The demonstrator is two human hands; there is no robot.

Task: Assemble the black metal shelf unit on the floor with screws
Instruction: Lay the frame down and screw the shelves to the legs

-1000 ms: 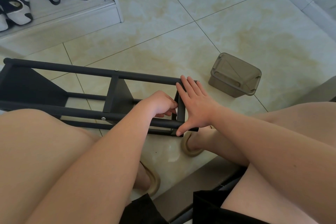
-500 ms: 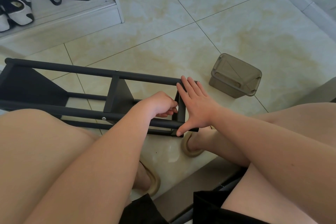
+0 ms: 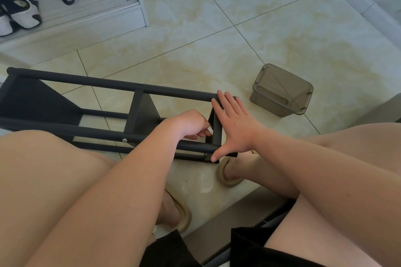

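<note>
The black metal shelf unit (image 3: 104,82) is laid on its side on the floor (image 3: 217,39), close in front of the seated person's knees. Its long axis runs from the left of the scene to the right, with the right end drawn slightly nearer. Two of its rails are seen on top, the far rail (image 3: 173,91) and the near rail (image 3: 97,133), and a middle panel (image 3: 141,119) is set across between them. A screw head (image 3: 124,140) is seen in the near rail below that panel.

The work is judged to be at the right end, where the end panel (image 3: 217,134) stands crosswise between the rails. The right hand (image 3: 236,128) is laid flat and spread against the outer face of that end, with the fingertips on the far rail and the thumb down at the near rail. Nothing is gripped by it. The left hand (image 3: 188,122) is reached in from the near side, over the near rail, and is held just left of the end panel on its inner face. Its fingers are curled towards the panel, but whether a screw is pinched in them cannot be told.

The panel is thus bracketed from both sides. Any fastening is judged to be driven along the unit's long axis, against the bracing palm.

A lidded translucent box (image 3: 282,91) is set on the floor to the right of the unit's end and a little farther off, apart from both hands and nearer to the right one.
</note>
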